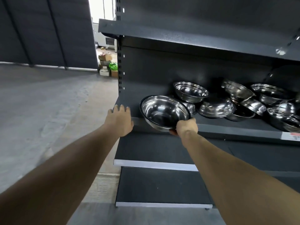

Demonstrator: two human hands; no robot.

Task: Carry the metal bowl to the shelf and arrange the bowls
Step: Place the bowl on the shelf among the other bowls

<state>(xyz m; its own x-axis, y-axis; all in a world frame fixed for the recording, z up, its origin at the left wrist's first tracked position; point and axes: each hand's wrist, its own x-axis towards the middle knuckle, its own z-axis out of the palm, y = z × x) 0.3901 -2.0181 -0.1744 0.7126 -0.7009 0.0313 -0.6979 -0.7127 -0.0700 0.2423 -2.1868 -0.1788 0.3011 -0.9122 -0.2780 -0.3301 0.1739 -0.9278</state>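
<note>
Grey concrete floor (48,98) runs left of a dark grey metal shelving unit (194,34), with cardboard boxes (105,62) far off by a bright doorway. At the shelf's near left edge the right hand (186,127) pinches the rim of a shiny round metal bowl (164,112), thumb over the lip, bowl tilted towards the camera. To its left, the left hand (121,120) reaches forward with fingers loosely spread, holding nothing. Farther right, more steel bowls (243,101) lie jumbled on the same shelf.
</note>
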